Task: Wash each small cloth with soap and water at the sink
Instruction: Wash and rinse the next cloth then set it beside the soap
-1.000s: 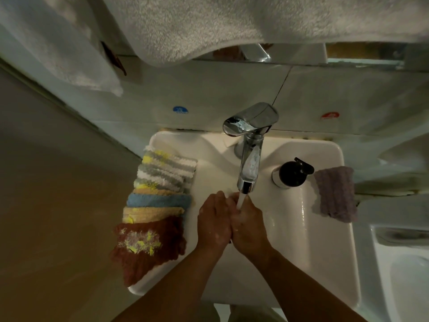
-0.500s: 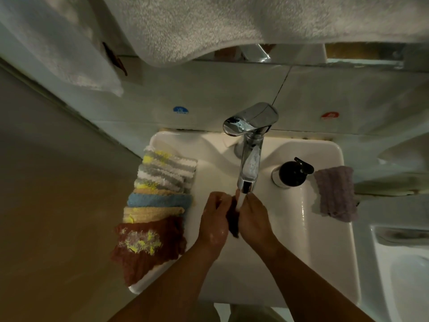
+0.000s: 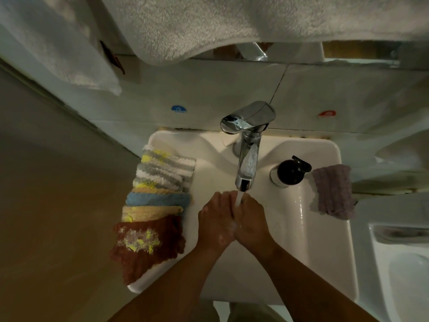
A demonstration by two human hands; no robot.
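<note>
Over the white sink (image 3: pixel 325 252), my left hand (image 3: pixel 216 219) and my right hand (image 3: pixel 251 221) are pressed together under the water stream (image 3: pixel 239 198) from the chrome tap (image 3: pixel 248 145). Both curl round a small dark cloth, which is hidden between them now. Soap suds cling to the hands. Several small cloths overlap along the sink's left rim: a grey, white and yellow striped one (image 3: pixel 164 168), a blue one (image 3: pixel 157 198), a tan one (image 3: pixel 151 212) and a maroon one (image 3: pixel 146 242). A purple cloth (image 3: pixel 333 191) lies on the right rim.
A black soap pump bottle (image 3: pixel 290 170) stands on the sink just right of the tap. A large white towel (image 3: pixel 232 19) hangs overhead at the top of the view. Another white basin (image 3: pixel 399 263) adjoins on the right. A brown wall runs along the left.
Half a second ago my hands were slightly apart with the dark cloth showing between them. They have closed together again and the cloth is covered. Water keeps running.
</note>
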